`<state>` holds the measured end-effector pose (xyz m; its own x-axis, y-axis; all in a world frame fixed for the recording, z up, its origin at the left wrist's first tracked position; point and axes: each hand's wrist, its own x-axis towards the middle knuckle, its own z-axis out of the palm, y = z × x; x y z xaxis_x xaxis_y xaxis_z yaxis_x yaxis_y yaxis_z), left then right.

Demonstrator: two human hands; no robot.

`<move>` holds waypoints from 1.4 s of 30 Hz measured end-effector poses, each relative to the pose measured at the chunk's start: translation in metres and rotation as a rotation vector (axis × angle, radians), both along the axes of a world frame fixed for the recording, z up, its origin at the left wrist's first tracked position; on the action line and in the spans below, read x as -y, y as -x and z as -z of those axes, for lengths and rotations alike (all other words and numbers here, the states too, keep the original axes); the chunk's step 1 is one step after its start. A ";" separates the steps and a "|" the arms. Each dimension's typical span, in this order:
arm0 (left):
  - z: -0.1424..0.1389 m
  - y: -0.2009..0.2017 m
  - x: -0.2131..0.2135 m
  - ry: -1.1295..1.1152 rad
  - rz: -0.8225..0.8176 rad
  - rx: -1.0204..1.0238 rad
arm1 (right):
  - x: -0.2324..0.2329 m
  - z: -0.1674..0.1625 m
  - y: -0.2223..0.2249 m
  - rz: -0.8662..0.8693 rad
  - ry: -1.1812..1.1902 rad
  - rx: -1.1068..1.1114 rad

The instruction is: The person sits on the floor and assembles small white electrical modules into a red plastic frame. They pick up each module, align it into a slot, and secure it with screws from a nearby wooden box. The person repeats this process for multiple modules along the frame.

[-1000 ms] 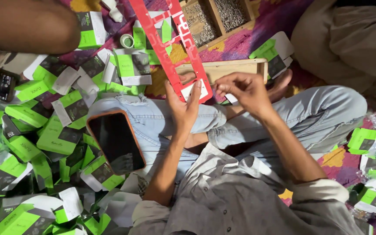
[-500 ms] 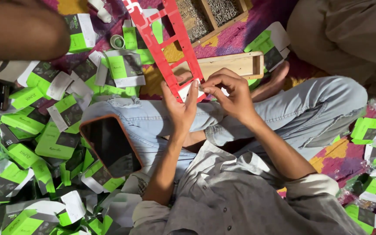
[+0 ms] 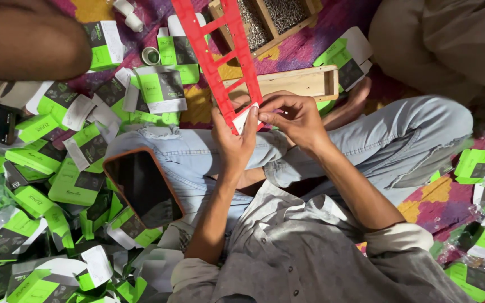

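Left hand [image 3: 236, 140] grasping long red plastic ladder-shaped frame [image 3: 214, 56], right hand [image 3: 293, 115] pinching small white piece [image 3: 244, 118] at its six-o'clock end; piece may slip into green-and-white cartons [image 3: 74, 179].

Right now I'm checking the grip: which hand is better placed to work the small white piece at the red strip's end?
Probably the right hand: its fingertips already pinch the white piece, while the left hand grips the red ladder-like strip from underneath, steadying it.

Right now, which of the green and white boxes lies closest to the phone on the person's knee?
The flat green box just left of the phone, its edge tucked against the orange case. The other boxes lie farther out on the floor, like the one up by the red frame.
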<state>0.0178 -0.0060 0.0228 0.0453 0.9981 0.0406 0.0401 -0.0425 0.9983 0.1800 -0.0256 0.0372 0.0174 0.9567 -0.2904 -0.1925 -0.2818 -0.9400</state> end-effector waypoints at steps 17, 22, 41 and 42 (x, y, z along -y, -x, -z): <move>0.004 0.000 0.000 -0.113 -0.027 -0.164 | 0.007 0.014 0.003 0.061 -0.057 0.044; 0.001 -0.002 -0.001 -0.189 -0.011 -0.214 | 0.008 0.017 0.004 0.083 -0.042 0.028; 0.011 -0.001 0.000 -0.238 -0.060 -0.294 | 0.007 0.024 0.004 0.091 0.043 0.271; 0.011 0.000 0.000 -0.205 -0.060 -0.262 | 0.005 0.020 0.006 0.083 0.005 0.286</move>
